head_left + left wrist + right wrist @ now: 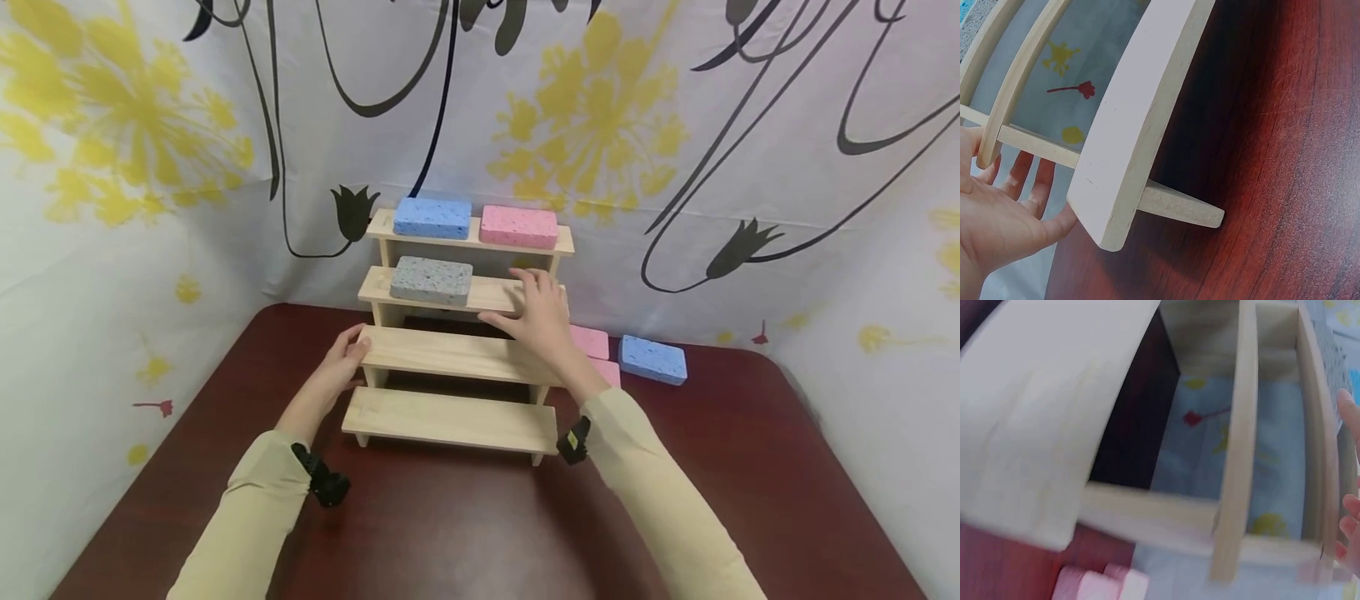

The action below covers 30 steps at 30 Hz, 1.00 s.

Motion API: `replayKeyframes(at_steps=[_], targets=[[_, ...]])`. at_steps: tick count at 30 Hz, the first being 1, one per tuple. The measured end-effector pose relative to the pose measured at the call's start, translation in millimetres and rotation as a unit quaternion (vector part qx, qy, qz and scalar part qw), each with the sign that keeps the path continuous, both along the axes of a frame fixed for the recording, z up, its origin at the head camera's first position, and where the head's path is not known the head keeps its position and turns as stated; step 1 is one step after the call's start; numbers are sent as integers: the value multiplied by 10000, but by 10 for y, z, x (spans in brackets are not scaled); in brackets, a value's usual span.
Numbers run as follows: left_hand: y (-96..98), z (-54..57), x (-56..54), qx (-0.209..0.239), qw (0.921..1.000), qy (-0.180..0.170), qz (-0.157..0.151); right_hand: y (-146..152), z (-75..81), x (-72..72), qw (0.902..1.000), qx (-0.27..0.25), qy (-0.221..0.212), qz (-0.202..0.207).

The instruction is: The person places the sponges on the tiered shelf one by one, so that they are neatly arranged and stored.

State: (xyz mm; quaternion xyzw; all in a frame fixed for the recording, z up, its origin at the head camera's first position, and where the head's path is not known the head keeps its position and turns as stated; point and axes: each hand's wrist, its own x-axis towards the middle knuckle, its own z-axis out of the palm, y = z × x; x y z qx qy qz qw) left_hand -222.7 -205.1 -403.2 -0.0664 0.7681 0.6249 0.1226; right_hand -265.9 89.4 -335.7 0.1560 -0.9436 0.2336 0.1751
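Observation:
A four-step wooden display rack (450, 423) stands on the table. My left hand (333, 371) grips the left end of its second step from the bottom, thumb over the top and fingers below. On the step above lies a grey speckled sponge (431, 281). To its right, my right hand (542, 321) hovers over the bare end of that step, thumb and fingers spread apart with nothing between them. In the right wrist view only the fingertips (1349, 515) show at the right edge. The top step bears a blue sponge (432, 218) and a pink sponge (519, 227).
Right of the rack, pink sponges (591, 342) lie on the dark red table (450, 533), partly hidden by the right forearm. Beside them rests another blue sponge (652, 360). A patterned cloth (600, 150) hangs behind and along both sides.

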Motion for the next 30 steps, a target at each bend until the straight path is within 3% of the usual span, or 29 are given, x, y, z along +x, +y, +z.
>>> replayKeyframes(at_steps=[6, 11, 18, 23, 30], targets=[[-13, -5, 1, 22, 10000, -9, -40, 287, -73, 43, 9991, -151, -331, -231], [-17, -4, -7, 99, 9999, -45, -15, 467, -96, 74, 9983, -369, -357, -269], [-14, -23, -25, 124, 9998, -94, -77, 763, -204, 94, 9919, -986, -688, -411], [-10, -21, -32, 126, 9997, -163, -96, 1036, -413, 85, 9857, -1201, -1088, -471], [-29, -11, -48, 159, 9997, -181, -60, 1378, -849, 71, 9747, -724, -1911, -910]])
